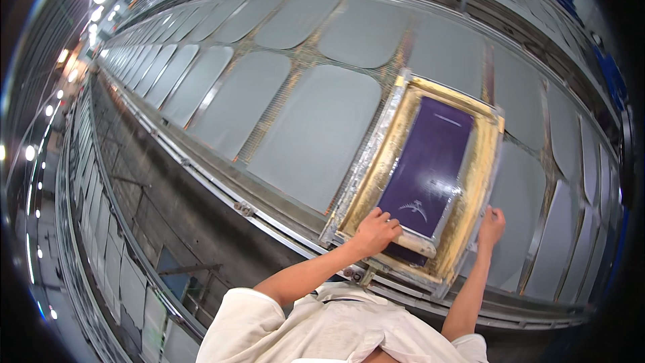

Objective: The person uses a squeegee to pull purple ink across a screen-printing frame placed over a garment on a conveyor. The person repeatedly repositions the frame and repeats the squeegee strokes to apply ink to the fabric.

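A rectangular printing screen (457, 222) with a metal frame and a yellowish border lies on the long table, a dark purple field (423, 161) inside it with small white marks. My left hand (376, 232) has its fingers curled over a pale squeegee bar (416, 244) at the near end of the screen, over the purple area. My right hand (490, 225) is closed on the right outer edge of the screen's frame, near its lower part. The undersides of both hands are hidden.
Rows of grey flat panels (309, 128) cover the long table, with metal rails (208, 181) along its near edge and behind. A dark aisle (161, 208) runs at the left, beside another table (114, 269) with grey pieces. Blue objects (605, 70) stand at the far right.
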{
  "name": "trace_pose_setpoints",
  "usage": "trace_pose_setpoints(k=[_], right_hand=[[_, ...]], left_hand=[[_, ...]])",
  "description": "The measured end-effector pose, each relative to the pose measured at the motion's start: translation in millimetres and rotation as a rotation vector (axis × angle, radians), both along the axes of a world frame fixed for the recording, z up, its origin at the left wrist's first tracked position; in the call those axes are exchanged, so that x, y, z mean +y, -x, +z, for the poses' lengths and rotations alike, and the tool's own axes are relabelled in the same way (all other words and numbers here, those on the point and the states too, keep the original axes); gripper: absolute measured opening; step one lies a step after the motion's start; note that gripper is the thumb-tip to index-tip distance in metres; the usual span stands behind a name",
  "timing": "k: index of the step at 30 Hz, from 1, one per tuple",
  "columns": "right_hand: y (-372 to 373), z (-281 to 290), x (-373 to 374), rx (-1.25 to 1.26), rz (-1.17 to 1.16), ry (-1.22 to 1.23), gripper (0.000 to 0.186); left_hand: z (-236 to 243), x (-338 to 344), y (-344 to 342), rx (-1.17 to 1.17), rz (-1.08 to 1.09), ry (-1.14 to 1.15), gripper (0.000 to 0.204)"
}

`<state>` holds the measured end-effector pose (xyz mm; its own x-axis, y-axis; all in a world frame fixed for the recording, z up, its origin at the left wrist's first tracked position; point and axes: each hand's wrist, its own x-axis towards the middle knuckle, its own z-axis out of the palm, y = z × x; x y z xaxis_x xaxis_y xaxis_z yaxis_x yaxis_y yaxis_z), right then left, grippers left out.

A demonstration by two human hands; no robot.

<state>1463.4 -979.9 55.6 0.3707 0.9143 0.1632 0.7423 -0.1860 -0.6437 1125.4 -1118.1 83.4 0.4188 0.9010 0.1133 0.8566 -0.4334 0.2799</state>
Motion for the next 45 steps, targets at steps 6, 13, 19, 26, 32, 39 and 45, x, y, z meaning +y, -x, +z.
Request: trace_pose_setpoints(k=[6, 13, 19, 26, 32, 39, 45], right_hand=[[21.3, 20.3, 9.2, 0.126, 0.061, -0.048, 0.026], [244.7, -40.7, 2.6, 0.218, 0.144, -0.156, 0.027], [332.8, -28.8, -2.9, 0.31, 0.067, -0.065, 0.025], [337.4, -42.5, 5.0, 0.135, 0.018, -0.048, 0.025], [339.7, -51.8, 12.7, 0.116, 0.017, 0.066, 0.028], [343.0, -2.0, 67.1, 0.063, 0.276, 0.225, 0.03], [419.2, 56.5, 213.1, -0.005, 0.797, -0.075, 0.041]], left_hand=[[14.0, -11.6, 28.4, -0.051, 0.046, -0.078, 0.03], [7.0, -13.0, 230.8, 0.023, 0.116, -0.153, 0.036], [17.7, -57.1, 309.6, 0.074, 0.078, -0.183, 0.023], [-14.6, -66.8, 330.1, 0.107, 0.024, -0.213, 0.03], [-18.8, 13.5, 337.1, 0.012, 0.004, -0.213, 0.033], [-29.9, 210.1, 353.8, 0.017, -0.019, -0.293, 0.023], [-19.0, 373.2, 356.4, 0.048, -0.047, -0.204, 0.02]])
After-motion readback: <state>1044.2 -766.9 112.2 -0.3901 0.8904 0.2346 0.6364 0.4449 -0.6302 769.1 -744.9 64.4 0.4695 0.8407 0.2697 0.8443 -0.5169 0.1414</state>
